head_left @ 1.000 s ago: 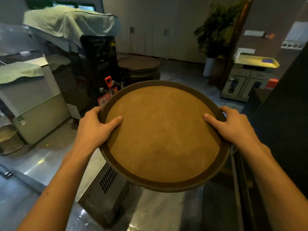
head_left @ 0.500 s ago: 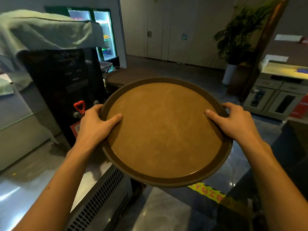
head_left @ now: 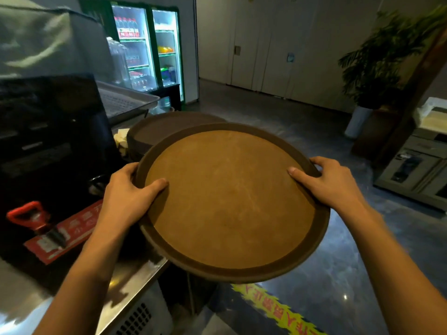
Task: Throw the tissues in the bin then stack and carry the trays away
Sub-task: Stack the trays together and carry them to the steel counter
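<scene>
I hold a round brown tray level in front of me, its dark rim around a lighter non-slip surface. My left hand grips the left rim with the thumb on top. My right hand grips the right rim the same way. Nothing lies on the tray. Just beyond it a stack of similar dark round trays rests on the counter end. No tissues or bin show clearly.
A black drinks machine with a red-handled tap stands on the steel counter at left. Lit drink fridges are behind. A potted plant and a grey cabinet stand right. Yellow floor tape lies below.
I have walked forward along the counter with the tray held the same way. The machine has slid past on the left, and the fridges and the tray stack have come closer.
</scene>
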Available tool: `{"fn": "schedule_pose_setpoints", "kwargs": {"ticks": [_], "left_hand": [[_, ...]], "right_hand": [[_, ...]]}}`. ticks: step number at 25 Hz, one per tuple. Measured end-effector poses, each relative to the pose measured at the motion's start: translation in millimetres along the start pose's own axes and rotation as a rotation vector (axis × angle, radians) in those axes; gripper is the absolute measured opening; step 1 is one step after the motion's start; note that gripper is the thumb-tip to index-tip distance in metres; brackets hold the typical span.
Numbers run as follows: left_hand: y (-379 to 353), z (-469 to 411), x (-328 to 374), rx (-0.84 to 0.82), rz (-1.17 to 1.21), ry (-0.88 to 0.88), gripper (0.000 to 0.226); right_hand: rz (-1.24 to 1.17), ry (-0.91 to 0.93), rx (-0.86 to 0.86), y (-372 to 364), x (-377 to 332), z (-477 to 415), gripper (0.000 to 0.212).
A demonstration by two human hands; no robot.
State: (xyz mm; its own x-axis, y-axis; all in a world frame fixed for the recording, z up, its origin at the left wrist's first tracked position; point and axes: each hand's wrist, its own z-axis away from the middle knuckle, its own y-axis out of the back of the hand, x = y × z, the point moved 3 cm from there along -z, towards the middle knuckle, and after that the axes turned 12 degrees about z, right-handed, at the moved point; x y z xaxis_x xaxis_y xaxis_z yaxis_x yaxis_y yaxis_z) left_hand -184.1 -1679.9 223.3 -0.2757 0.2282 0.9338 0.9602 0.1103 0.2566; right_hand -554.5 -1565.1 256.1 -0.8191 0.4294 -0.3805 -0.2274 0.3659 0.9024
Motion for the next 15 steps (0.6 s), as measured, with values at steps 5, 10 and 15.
{"fn": "schedule_pose_setpoints", "kwargs": {"ticks": [5,10,15], "left_hand": [[-31.1,-48.1,-8.7,0.089,0.120,0.134,0.079],[-63.9,-82.0,-11.3,0.289,0.255,0.189,0.040],[-91.4,-101.2,-4.5,0.591,0.228,0.251,0.050]], "right_hand": [[-0.051,0.078,-0.083,-25.9,-17.6,-110.7,0.081],[-0.389,0.134,-0.296,-78.3,-45.6,-224.2,0.057],[-0.640,0.224,-0.474,-119.1,-90.7,-314.1,0.018]]}}
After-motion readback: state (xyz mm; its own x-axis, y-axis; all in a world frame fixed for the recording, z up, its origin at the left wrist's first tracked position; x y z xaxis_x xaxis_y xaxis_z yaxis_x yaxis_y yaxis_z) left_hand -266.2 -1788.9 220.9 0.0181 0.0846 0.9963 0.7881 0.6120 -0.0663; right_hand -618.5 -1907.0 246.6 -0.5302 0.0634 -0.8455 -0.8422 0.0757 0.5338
